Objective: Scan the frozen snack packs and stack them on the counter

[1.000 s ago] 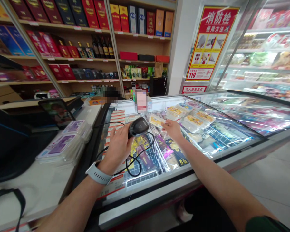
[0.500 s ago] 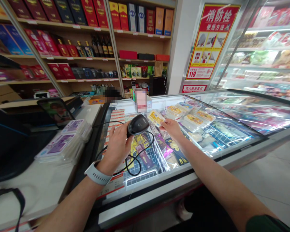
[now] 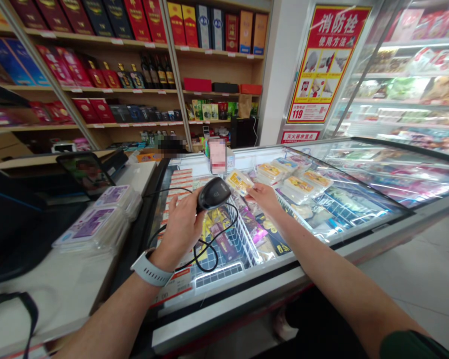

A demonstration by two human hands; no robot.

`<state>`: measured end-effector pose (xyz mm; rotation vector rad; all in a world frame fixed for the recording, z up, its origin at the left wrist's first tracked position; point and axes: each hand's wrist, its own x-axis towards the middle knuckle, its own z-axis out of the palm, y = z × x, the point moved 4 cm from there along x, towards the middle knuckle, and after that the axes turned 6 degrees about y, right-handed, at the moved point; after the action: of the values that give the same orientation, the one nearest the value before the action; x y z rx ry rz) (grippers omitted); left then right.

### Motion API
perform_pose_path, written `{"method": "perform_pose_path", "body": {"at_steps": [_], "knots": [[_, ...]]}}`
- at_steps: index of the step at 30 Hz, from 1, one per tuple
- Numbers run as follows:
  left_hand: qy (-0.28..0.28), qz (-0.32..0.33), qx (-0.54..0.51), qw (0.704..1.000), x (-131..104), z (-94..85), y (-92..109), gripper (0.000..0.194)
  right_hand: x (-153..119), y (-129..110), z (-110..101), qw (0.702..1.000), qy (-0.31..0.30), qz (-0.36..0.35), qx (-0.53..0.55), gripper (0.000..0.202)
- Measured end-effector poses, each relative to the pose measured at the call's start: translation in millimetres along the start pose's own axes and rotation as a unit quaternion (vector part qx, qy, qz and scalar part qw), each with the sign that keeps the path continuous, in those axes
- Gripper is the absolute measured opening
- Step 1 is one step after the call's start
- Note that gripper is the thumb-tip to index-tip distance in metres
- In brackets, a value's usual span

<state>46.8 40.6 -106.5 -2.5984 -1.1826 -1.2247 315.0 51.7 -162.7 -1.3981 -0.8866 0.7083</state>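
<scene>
My left hand [image 3: 183, 219] is wrapped round the handle of a black barcode scanner [image 3: 214, 193], whose head points right. The scanner's black cable [image 3: 211, 269] loops over the glass below it. Between the fingers of my right hand [image 3: 265, 199] is the edge of a clear plastic food pack with a yellow label [image 3: 240, 182], tilted just beyond the scanner head. More yellow-labelled food packs [image 3: 303, 184] lie to the right of my right hand, on the freezer's glass top. The underside of the held pack is hidden.
A glass-topped chest freezer [image 3: 224, 286] with wire baskets of packaged food runs across the front. Purple-labelled packs [image 3: 97, 222] are stacked on the counter [image 3: 75, 294] at left, near a dark screen [image 3: 86, 172]. Shelves of boxes and bottles [image 3: 155, 72] stand behind.
My right hand and the yellow-labelled pack have shifted very slightly left, towards the scanner head. My left hand keeps its grip on the scanner in nearly the same place.
</scene>
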Motion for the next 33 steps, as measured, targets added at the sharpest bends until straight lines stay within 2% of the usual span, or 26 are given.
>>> {"method": "perform_pose_path", "body": {"at_steps": [13, 23, 33], "knots": [[0.01, 0.026, 0.022, 0.999, 0.4, -0.8, 1.1, 0.05, -2.6, -3.4, 2.1, 1.0, 0.0, -0.005, 0.012, 0.019], [-0.01, 0.009, 0.009, 1.0, -1.1, 2.1, 2.6, 0.049, -4.3, -3.8, 2.6, 1.0, -0.004, -0.009, 0.003, 0.016], [-0.016, -0.003, 0.005, 1.0, -0.3, 1.5, 0.6, 0.05, 1.1, -1.8, -5.1, 0.995, 0.011, -0.048, -0.083, 0.034]]}}
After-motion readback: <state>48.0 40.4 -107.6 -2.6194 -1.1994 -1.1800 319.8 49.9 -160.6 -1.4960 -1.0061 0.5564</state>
